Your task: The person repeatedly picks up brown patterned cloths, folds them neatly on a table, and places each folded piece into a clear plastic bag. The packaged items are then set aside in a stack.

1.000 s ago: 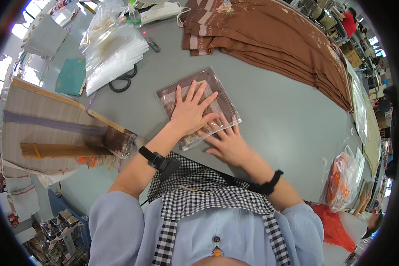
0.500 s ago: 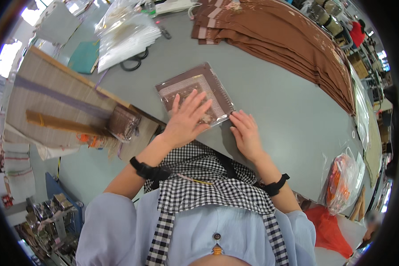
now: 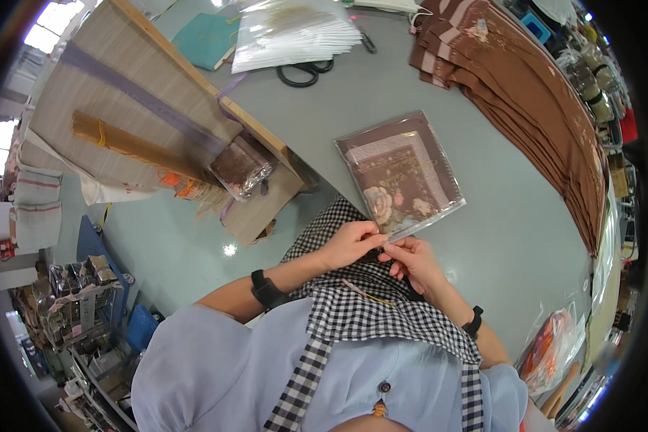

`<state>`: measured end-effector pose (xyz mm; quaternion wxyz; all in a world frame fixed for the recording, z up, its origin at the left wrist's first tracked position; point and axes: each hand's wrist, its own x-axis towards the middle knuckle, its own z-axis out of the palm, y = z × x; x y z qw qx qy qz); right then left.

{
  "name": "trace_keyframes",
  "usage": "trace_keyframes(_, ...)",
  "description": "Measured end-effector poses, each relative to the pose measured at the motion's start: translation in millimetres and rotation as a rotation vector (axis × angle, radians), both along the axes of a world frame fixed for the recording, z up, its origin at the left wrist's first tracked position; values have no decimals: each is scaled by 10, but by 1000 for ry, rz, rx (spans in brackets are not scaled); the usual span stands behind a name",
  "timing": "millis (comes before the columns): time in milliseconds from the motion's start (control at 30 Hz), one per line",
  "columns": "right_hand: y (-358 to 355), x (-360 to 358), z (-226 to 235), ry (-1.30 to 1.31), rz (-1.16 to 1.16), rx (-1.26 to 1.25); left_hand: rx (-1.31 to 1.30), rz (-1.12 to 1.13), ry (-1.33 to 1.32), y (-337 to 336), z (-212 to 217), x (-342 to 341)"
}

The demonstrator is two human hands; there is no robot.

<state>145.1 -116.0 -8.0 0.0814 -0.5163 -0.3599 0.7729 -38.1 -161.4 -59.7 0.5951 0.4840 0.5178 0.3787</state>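
Note:
A folded brown cloth with a flower pattern (image 3: 403,176) lies flat inside a clear plastic bag (image 3: 450,205), near the table's front edge. At the bag's near corner, my left hand (image 3: 351,245) is closed, thumb and fingertips pinching its edge. My right hand (image 3: 415,263) meets it there from the right, thumb and forefinger pressed together at the same edge and the other fingers curled. The fingertips of both hands almost touch. Exactly how much of the bag's edge lies between them is hard to see.
Brown cloths (image 3: 533,122) are stacked along the far right. White plastic bags (image 3: 295,36) and black-handled scissors (image 3: 306,73) lie at the back. Left stands a wooden board (image 3: 151,93) with a wrapped brown packet (image 3: 241,167) beside it. An orange bagged bundle (image 3: 547,353) sits right.
My left hand was spread flat over the bagged cloth; it has drawn back to the near edge and closed. My right hand has moved from the right corner to join it. The view has shifted.

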Motion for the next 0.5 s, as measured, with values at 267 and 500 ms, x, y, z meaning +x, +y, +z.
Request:
trace_keyframes(267, 159, 277, -43, -20, -485, 207, -193, -60, -75, 42, 153, -278)
trace_keyframes(500, 336, 662, 150, -269, 118, 743, -196, 336, -360, -202, -43, -1097)
